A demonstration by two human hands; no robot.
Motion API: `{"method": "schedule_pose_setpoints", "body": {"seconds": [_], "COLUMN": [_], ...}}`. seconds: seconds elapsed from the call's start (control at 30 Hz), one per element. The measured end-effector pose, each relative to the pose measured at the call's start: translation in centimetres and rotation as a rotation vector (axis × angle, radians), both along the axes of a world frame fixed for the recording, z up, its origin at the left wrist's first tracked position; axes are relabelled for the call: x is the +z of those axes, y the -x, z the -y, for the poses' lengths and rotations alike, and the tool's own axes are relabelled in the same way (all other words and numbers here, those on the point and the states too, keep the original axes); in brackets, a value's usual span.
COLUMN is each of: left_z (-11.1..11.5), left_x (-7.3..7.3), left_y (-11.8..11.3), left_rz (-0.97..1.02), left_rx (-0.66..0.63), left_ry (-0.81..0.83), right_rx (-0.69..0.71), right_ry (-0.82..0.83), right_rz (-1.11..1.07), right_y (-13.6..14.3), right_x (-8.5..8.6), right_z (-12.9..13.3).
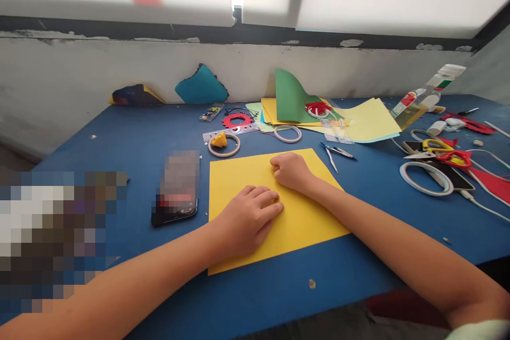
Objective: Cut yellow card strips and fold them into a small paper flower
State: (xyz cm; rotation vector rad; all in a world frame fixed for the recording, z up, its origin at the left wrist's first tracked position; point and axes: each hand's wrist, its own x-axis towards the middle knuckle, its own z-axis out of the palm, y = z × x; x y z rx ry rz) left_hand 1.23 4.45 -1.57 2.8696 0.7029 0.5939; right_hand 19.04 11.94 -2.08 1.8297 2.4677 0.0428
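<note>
A yellow sheet of paper [306, 218] lies flat on the blue table [279, 303]. On its left-centre part rests my left hand [255, 218], palm down, fingers lightly bent and a little apart, holding nothing. My right hand [290, 170] sits near the sheet's far edge, its fingers curled into a loose fist against the paper; nothing shows in it. The two hands do not touch. Left of the sheet is a phone [179, 183], its screen blurred out.
Behind the sheet are tape rolls [287, 133], a ruler [255, 127], compasses [330, 157] and coloured papers [368, 119]. At right are a leaning bottle [426, 95], scissors [442, 153], another tape roll [404, 175] and cables. A wall [139, 66] stands behind the table.
</note>
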Motion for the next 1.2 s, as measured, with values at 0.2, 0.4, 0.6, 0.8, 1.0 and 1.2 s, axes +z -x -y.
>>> {"method": "schedule_pose_setpoints", "body": {"seconds": [0.2, 0.4, 0.6, 0.8, 1.0, 1.2], "left_z": [0.0, 0.0, 0.0, 0.1, 0.3, 0.7], "left_x": [-0.2, -0.4, -0.3, -0.3, -0.2, 0.0], "left_y": [-0.1, 0.0, 0.1, 0.1, 0.0, -0.1], "left_rz": [-0.010, -0.006, -0.027, -0.032, -0.010, -0.004], "left_rx": [-0.005, 0.013, 0.010, 0.018, 0.012, 0.030], "left_ry": [0.000, 0.008, -0.029, -0.053, -0.076, -0.121], "right_rx": [-0.005, -0.003, -0.015, -0.030, -0.012, 0.024], "right_ry": [-0.023, -0.034, -0.046, -0.042, -0.056, -0.066], "right_rz": [-0.006, -0.002, -0.011, -0.013, -0.033, -0.083], "right_y": [0.2, 0.2, 0.2, 0.3, 0.3, 0.3], "right_x": [0.6, 0.7, 0.9, 1.2, 1.2, 1.4], "right_z": [0.3, 0.5, 0.3, 0.4, 0.4, 0.6]}}
